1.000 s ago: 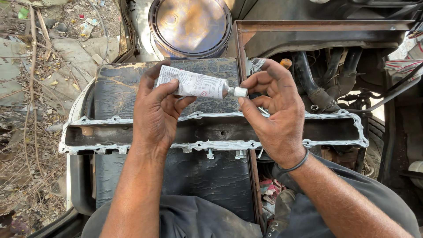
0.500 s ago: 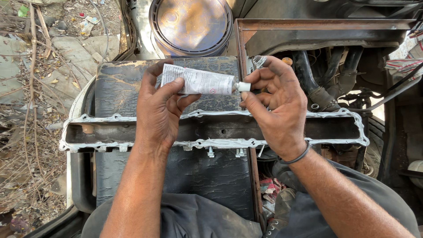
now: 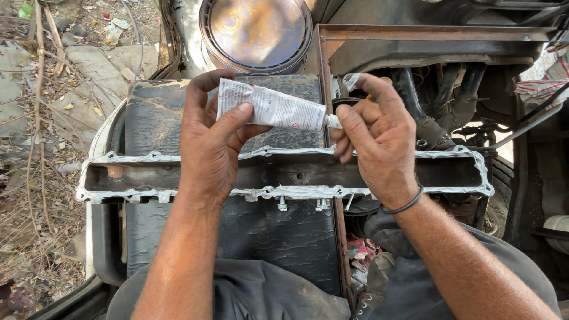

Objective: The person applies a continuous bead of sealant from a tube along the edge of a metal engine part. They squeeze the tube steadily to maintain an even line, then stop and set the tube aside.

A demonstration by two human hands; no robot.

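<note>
Since a second ago the white tube (image 3: 271,107) has tilted a little, its nozzle end dipping lower toward the right hand (image 3: 379,139), and both hands sit slightly closer together. The left hand (image 3: 213,139) is curled around the tube's flat end, thumb pressed on top. The right hand's fingertips (image 3: 342,121) pinch the small cap at the nozzle, above the long metal cover (image 3: 284,175) edged with white sealant.

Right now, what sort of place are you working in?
Likely an outdoor vehicle repair spot: hoses and engine parts sit right, dry leaves and rubble left, and a long cover edged with white sealant lies across.
</note>
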